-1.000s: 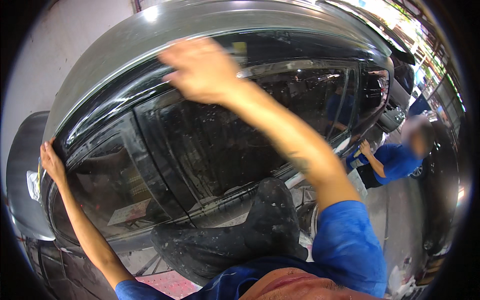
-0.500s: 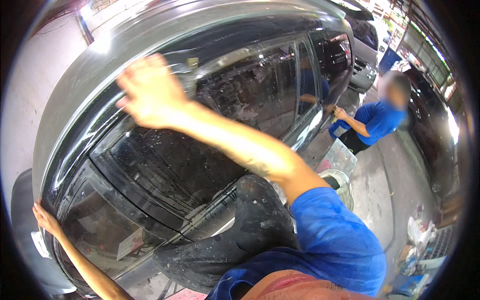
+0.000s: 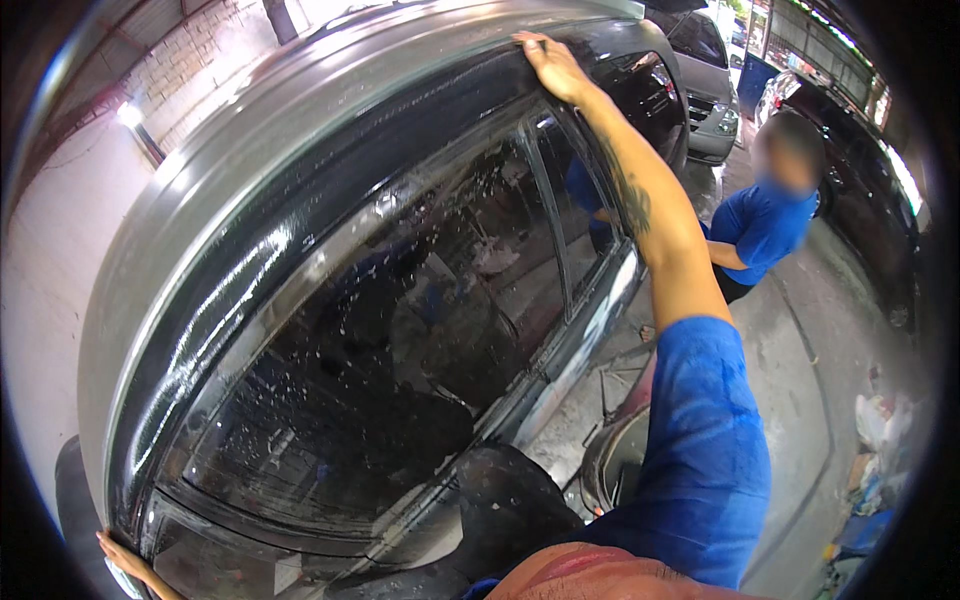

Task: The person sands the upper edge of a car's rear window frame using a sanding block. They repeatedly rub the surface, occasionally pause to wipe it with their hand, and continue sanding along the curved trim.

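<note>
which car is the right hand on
The nearest car, with the grey roof; the right hand is on its roof edge. The silver car and dark car at right stand farther off.

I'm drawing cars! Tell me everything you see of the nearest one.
The car has a dull grey roof, a glossy black band below, and dark glass side windows flecked with pale specks. It stretches from lower left to upper right. The right grip touches it near the roof edge, the left grip at its lower left end.
</note>
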`<action>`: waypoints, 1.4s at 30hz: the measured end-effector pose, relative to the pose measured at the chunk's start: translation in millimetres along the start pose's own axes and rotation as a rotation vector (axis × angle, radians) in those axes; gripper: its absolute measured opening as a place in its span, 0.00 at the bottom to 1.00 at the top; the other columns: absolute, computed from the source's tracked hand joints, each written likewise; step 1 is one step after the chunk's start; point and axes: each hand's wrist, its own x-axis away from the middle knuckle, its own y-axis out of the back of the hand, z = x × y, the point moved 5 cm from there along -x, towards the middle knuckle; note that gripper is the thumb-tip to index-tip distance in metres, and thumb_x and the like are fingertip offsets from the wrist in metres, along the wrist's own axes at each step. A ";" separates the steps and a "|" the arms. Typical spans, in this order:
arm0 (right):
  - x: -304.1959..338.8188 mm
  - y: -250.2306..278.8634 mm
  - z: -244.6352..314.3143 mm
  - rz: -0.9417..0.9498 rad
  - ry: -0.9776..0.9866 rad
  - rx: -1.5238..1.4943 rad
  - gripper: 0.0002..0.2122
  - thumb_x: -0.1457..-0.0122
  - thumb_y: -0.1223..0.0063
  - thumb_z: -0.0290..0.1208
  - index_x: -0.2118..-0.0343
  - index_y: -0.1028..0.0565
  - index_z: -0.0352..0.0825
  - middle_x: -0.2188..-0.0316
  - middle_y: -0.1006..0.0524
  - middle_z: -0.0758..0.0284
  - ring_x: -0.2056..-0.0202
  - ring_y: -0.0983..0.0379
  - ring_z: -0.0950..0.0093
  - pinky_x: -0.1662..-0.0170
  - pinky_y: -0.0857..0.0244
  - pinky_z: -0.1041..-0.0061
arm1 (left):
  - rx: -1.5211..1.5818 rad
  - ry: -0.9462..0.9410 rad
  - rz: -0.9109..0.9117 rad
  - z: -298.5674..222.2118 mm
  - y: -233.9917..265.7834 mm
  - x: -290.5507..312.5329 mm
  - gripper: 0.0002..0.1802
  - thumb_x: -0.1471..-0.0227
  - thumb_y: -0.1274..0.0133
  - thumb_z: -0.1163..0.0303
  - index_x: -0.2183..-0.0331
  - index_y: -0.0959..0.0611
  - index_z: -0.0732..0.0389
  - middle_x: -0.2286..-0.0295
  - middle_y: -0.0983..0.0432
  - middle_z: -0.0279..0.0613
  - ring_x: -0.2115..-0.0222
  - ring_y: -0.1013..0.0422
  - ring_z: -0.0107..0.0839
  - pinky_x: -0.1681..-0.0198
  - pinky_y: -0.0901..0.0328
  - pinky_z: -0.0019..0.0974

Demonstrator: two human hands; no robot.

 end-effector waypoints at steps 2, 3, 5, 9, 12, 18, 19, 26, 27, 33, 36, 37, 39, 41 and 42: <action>-23.9 10.4 -24.5 -0.012 -0.188 0.112 0.31 0.29 0.79 0.56 0.35 0.34 0.40 0.33 0.38 0.57 0.31 0.46 0.59 0.30 0.58 0.51 | -0.017 0.048 -0.015 -1.8 0.5 1.5 0.37 0.32 0.65 0.43 0.52 0.19 0.71 0.56 0.21 0.53 0.53 0.27 0.47 0.43 0.39 0.42; -27.9 9.0 -26.7 0.003 -0.207 0.145 0.31 0.29 0.78 0.55 0.36 0.34 0.38 0.35 0.36 0.54 0.32 0.44 0.59 0.31 0.56 0.48 | -0.026 0.066 -0.007 -2.8 1.7 2.2 0.37 0.32 0.65 0.43 0.53 0.19 0.70 0.58 0.21 0.52 0.55 0.27 0.46 0.45 0.39 0.42; -29.8 1.1 -16.8 0.075 -0.162 0.199 0.31 0.29 0.78 0.54 0.36 0.34 0.38 0.35 0.35 0.57 0.33 0.43 0.59 0.31 0.57 0.48 | -0.052 -0.006 -0.044 -10.4 0.6 1.4 0.38 0.33 0.65 0.41 0.51 0.19 0.69 0.57 0.21 0.53 0.55 0.27 0.47 0.45 0.38 0.45; -3.9 -20.5 36.5 0.072 0.267 0.071 0.30 0.29 0.78 0.55 0.34 0.36 0.42 0.33 0.38 0.58 0.30 0.48 0.61 0.29 0.62 0.50 | -0.053 -0.019 -0.091 -20.1 -7.1 -4.7 0.41 0.35 0.65 0.37 0.53 0.18 0.68 0.60 0.20 0.53 0.58 0.26 0.48 0.49 0.36 0.47; 11.4 -18.8 58.3 0.084 0.362 0.088 0.30 0.29 0.78 0.58 0.32 0.39 0.49 0.29 0.47 0.57 0.28 0.57 0.59 0.29 0.67 0.47 | -0.159 0.031 -0.121 -27.4 -8.2 -10.4 0.43 0.36 0.63 0.34 0.60 0.15 0.69 0.64 0.19 0.54 0.62 0.26 0.49 0.52 0.35 0.49; 34.1 -4.2 85.1 -0.031 0.027 0.304 0.27 0.31 0.69 0.59 0.31 0.44 0.61 0.28 0.53 0.53 0.30 0.63 0.40 0.34 0.68 0.30 | -0.160 0.031 -0.057 -47.1 -14.5 -9.9 0.43 0.37 0.63 0.34 0.59 0.16 0.68 0.65 0.21 0.56 0.62 0.26 0.50 0.52 0.34 0.50; 39.1 -5.3 86.7 -0.061 -0.083 0.172 0.27 0.31 0.69 0.59 0.31 0.43 0.61 0.29 0.52 0.52 0.30 0.63 0.39 0.34 0.69 0.31 | -0.162 -0.024 -0.054 -52.9 -15.8 -9.1 0.42 0.37 0.63 0.34 0.59 0.16 0.68 0.65 0.21 0.55 0.63 0.27 0.48 0.53 0.34 0.49; 51.8 -47.2 115.9 -0.037 0.447 -0.118 0.27 0.30 0.78 0.60 0.35 0.34 0.60 0.31 0.42 0.59 0.28 0.54 0.62 0.28 0.72 0.49 | -0.112 -0.104 -0.043 -66.3 -23.5 -10.1 0.42 0.37 0.62 0.34 0.59 0.16 0.68 0.68 0.24 0.50 0.66 0.30 0.43 0.56 0.35 0.45; 49.9 -48.4 105.3 0.015 0.483 -0.083 0.27 0.29 0.79 0.60 0.34 0.35 0.60 0.30 0.43 0.61 0.28 0.54 0.63 0.28 0.71 0.50 | -0.103 -0.099 -0.039 -64.4 -23.7 -10.6 0.43 0.37 0.62 0.34 0.59 0.16 0.69 0.68 0.24 0.49 0.67 0.30 0.43 0.57 0.35 0.45; 0.9 2.4 3.6 0.026 0.320 0.193 0.28 0.28 0.84 0.56 0.35 0.34 0.57 0.30 0.42 0.68 0.28 0.55 0.62 0.26 0.68 0.55 | -0.017 -0.070 -0.040 -46.3 -22.2 -12.3 0.43 0.37 0.62 0.34 0.61 0.17 0.70 0.72 0.26 0.47 0.69 0.32 0.40 0.59 0.35 0.43; -11.4 4.4 -15.0 -0.072 0.147 0.121 0.33 0.32 0.85 0.64 0.33 0.37 0.52 0.30 0.42 0.68 0.27 0.58 0.62 0.27 0.71 0.51 | -0.074 0.271 -0.016 -29.4 -15.3 -17.9 0.42 0.37 0.61 0.34 0.72 0.20 0.69 0.79 0.35 0.39 0.75 0.40 0.34 0.68 0.40 0.41; -7.8 -3.6 -7.9 -0.047 0.270 0.104 0.32 0.31 0.84 0.62 0.33 0.37 0.54 0.29 0.43 0.69 0.27 0.59 0.64 0.27 0.72 0.52 | 0.025 0.079 -0.173 -38.0 -8.3 -17.3 0.41 0.37 0.61 0.33 0.80 0.26 0.63 0.82 0.40 0.35 0.78 0.46 0.31 0.74 0.47 0.41; 3.1 -15.5 4.2 0.061 0.584 -0.004 0.29 0.29 0.79 0.59 0.33 0.37 0.53 0.30 0.43 0.69 0.27 0.59 0.65 0.26 0.73 0.53 | 0.003 0.150 0.074 -35.7 -16.5 -20.1 0.42 0.37 0.62 0.33 0.77 0.23 0.66 0.79 0.34 0.35 0.76 0.43 0.32 0.71 0.43 0.40; 3.3 -9.6 -5.8 -0.006 0.589 -0.015 0.26 0.28 0.74 0.56 0.34 0.35 0.52 0.30 0.41 0.67 0.28 0.55 0.62 0.27 0.66 0.53 | -0.003 0.146 0.074 -37.2 -15.2 -20.9 0.43 0.37 0.63 0.34 0.68 0.16 0.69 0.75 0.27 0.38 0.72 0.36 0.35 0.64 0.38 0.40; -2.1 -5.6 -11.5 -0.014 0.578 -0.004 0.26 0.28 0.74 0.55 0.34 0.35 0.51 0.31 0.40 0.66 0.28 0.54 0.61 0.27 0.63 0.53 | 0.002 0.174 -0.024 -36.2 -9.0 -21.2 0.44 0.36 0.63 0.34 0.63 0.14 0.69 0.72 0.23 0.40 0.69 0.33 0.36 0.59 0.36 0.40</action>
